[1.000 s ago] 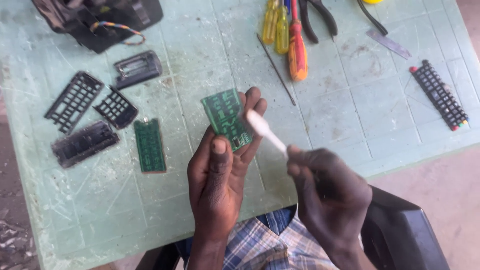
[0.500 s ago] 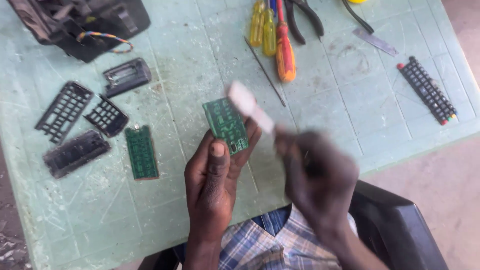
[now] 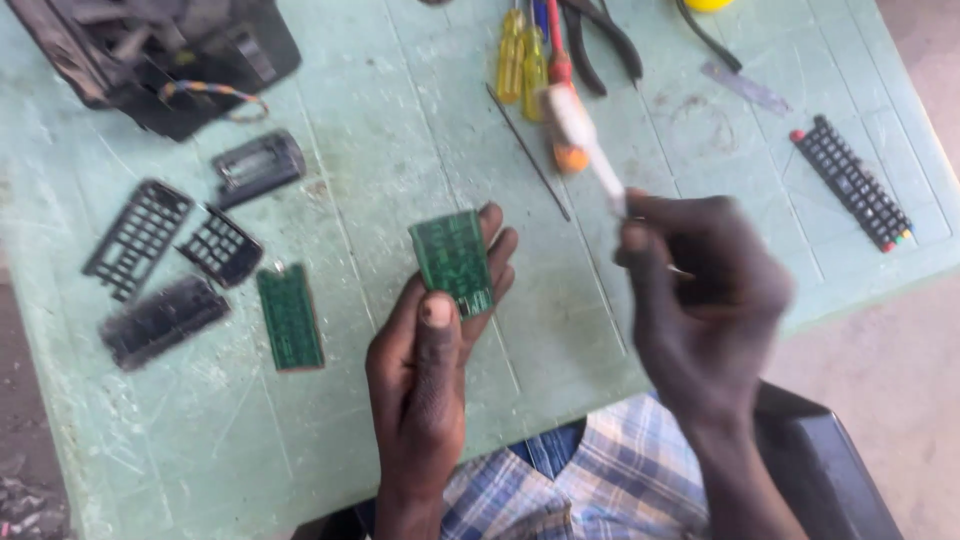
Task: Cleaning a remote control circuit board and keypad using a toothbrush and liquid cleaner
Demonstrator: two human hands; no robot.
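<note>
Here, scratched green table [image 3: 400,120]; left hand [image 3: 425,370] grips circuit board [image 3: 452,260], right hand [image 3: 700,290] grips white brush [image 3: 582,140].

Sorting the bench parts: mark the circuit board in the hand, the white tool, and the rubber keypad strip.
held circuit board [image 3: 452,262], head view, middle of its green face
white tool [image 3: 583,140], head view, its pale shaft
rubber keypad strip [image 3: 851,184], head view, mid-length

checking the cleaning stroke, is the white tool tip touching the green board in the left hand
Apart. The head view shows the white tool raised in the right hand, with bare table between it and the green board.
</note>
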